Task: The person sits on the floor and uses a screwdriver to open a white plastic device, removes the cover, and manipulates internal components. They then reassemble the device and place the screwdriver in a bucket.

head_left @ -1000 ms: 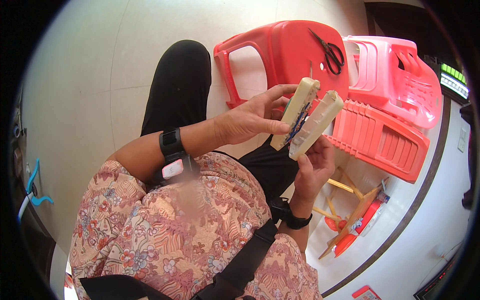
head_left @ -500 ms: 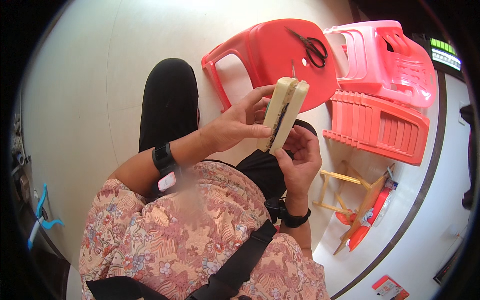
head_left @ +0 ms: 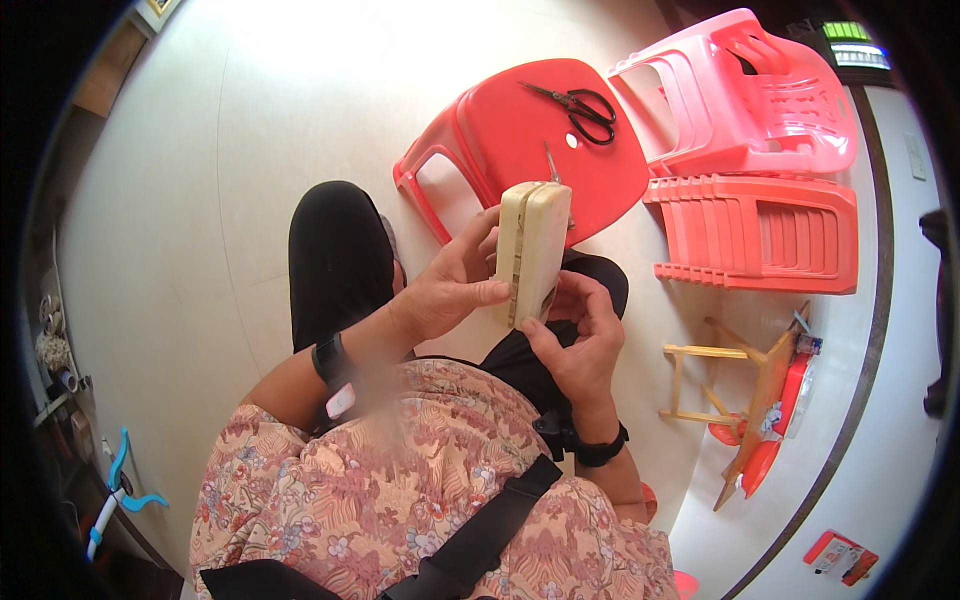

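The left hand and right hand both have their fingers clenched on a pale hinged wooden case, held upright and shut above the lap, the red stool with scissors lying just beyond.

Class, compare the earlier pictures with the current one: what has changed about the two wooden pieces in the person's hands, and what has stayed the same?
The two wooden pieces, spread apart in a V a second ago, have been closed flat against each other and now stand nearly upright. The left hand keeps its grip on their side; the right hand has stayed beneath them. The scissors still lie on the red stool, and the pink stools have not moved.
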### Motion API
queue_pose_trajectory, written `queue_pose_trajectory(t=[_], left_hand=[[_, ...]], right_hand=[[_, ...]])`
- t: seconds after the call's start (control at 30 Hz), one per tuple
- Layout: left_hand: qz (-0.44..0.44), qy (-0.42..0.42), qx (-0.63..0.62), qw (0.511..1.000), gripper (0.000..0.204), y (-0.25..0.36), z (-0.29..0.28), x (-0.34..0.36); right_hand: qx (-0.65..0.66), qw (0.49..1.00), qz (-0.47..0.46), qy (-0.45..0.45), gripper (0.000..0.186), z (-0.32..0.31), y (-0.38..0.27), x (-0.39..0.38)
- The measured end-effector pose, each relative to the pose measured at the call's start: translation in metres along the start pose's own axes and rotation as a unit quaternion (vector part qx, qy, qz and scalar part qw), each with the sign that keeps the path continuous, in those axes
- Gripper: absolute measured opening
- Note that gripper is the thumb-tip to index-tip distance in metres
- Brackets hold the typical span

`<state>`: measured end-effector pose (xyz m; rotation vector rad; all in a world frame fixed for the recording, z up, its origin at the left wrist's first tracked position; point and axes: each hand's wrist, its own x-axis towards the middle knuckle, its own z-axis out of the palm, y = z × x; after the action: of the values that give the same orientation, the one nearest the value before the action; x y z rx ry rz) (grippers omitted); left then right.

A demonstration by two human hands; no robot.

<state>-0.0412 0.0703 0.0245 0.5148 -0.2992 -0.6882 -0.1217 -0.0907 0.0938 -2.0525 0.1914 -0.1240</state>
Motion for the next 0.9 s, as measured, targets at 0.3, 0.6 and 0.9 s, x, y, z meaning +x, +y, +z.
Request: queue_pose_trajectory(t=[0.3,0.6,0.9], left_hand=[[0.005,-0.008,0.007,1.000,0.092,0.000,-0.001,0.000],[-0.017,-0.020,0.025,0.999,0.092,0.001,-0.001,0.001],[-0.033,0.095,0.168,0.981,0.074,-0.003,0.008,0.001]], right_hand=[[-0.030,0.998,-0.051,-0.003,0.058,-0.001,0.002,0.000],[-0.070,0.995,-0.069,0.006,0.055,0.000,0.001,0.000],[-0.159,0.983,-0.090,0.037,0.044,0.023,0.002,0.000]])
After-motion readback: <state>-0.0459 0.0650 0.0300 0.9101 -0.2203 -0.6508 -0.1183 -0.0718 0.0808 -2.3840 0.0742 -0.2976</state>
